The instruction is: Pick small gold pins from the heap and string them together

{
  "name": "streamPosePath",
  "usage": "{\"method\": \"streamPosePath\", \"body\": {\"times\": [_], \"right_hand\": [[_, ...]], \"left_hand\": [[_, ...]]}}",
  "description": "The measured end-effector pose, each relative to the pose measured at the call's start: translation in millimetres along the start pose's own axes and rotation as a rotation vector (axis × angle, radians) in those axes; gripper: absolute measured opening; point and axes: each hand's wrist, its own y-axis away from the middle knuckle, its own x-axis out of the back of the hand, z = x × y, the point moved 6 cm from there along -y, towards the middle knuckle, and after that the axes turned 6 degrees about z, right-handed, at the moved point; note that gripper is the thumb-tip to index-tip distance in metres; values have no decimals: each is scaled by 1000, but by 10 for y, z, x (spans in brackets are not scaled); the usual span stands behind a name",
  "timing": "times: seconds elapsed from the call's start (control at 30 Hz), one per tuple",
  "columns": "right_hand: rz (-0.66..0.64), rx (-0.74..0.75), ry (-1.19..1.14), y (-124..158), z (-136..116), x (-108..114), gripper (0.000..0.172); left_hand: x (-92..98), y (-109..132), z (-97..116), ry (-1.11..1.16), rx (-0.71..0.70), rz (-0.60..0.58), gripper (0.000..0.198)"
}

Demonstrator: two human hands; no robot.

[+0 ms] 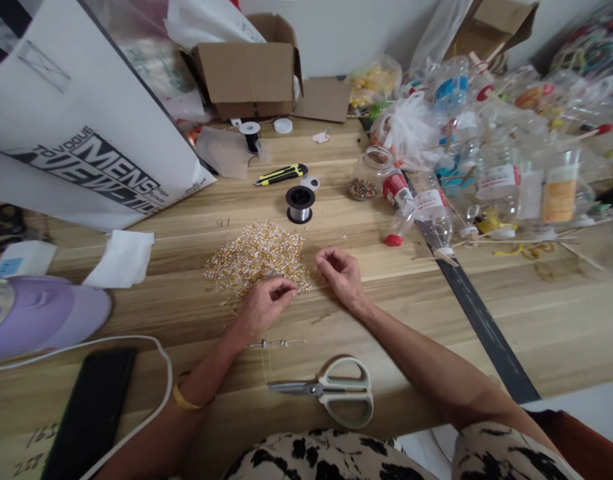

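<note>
A loose pile of small gold and clear beads or charms lies on the wooden table. My left hand rests at the pile's front edge, thumb and fingertips pinched together. Just right of the pile is my right hand, also closed in a pinch. Whatever sits between the fingertips of either hand is too small to make out. Nearer me lies a thin beaded chain with fine thread ends trailing from it. Scissors with pale handles lie below the chain. Behind the pile stands a black spool of clear line.
A yellow-black utility knife and another spool lie farther back. Plastic bottles and a bead jar crowd the right. Left are a large paper bag, a purple appliance, a phone and a white cable.
</note>
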Motion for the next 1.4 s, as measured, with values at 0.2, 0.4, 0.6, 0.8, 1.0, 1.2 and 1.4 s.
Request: {"method": "streamPosePath", "body": {"times": [0.2,0.4,0.6,0.8,1.0,1.2,1.4], "right_hand": [[9,7,11,-26,27,15,29],[5,21,20,-40,44,21,29],[20,26,16,-49,51,39,27],[29,5,15,-56,68,40,28],[27,14,10,-59,75,44,28],[27,27,-7,-56,77,48,24],[25,21,3,-53,76,47,25]], "left_hand": [[11,1,20,-15,-33,-4,14],[2,0,11,-4,-42,-14,16],[-17,-3,-49,20,-28,-22,16],[-19,-2,-53,10,-25,-29,16],[-22,-3,-68,5,-6,-41,16],[-26,2,-55,-4,-2,-47,16],[-33,-6,-55,-12,-12,-49,15]]}}
